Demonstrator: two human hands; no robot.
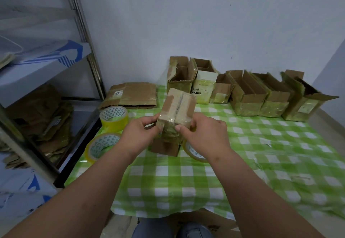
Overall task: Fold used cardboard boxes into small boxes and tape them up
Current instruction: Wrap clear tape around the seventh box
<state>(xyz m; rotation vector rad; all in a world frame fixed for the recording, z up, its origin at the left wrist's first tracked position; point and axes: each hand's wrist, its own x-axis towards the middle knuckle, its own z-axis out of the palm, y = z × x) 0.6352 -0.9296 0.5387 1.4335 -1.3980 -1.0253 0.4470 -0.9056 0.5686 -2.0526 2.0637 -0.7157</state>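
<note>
1. The person is holding a small taped cardboard box point(177, 112) above the green-checked tablecloth point(205, 172), near the middle of the table.
2. The box's long axis is running from near to far and tilting upward at the far end; its taped seam face is facing up and toward the camera, and the seam is running along that long axis.
3. The box's near end is pointing down toward the person, with loose brown flaps point(164, 147) hanging below it, just above the cloth.
4. The left hand point(138, 133) is gripping the box's near left edge, with the fingers curled round the corner.
5. The right hand point(203, 131) is gripping the box's near right edge, with the thumb pressing on the taped end and the fingers wrapping behind.
6. Two yellow tape rolls are lying to the left of the box: one point(113, 119) farther, one point(101, 147) nearer.
7. A third tape roll point(194, 153) is lying just under the right wrist, partly hidden.
8. A row of open-topped taped boxes point(248, 95) is standing along the far edge against the wall.
9. Flattened cardboard point(130, 94) is lying at the far left of the table.
10. A metal shelf unit point(46, 69) is standing at the left, holding more flattened cardboard.
</note>
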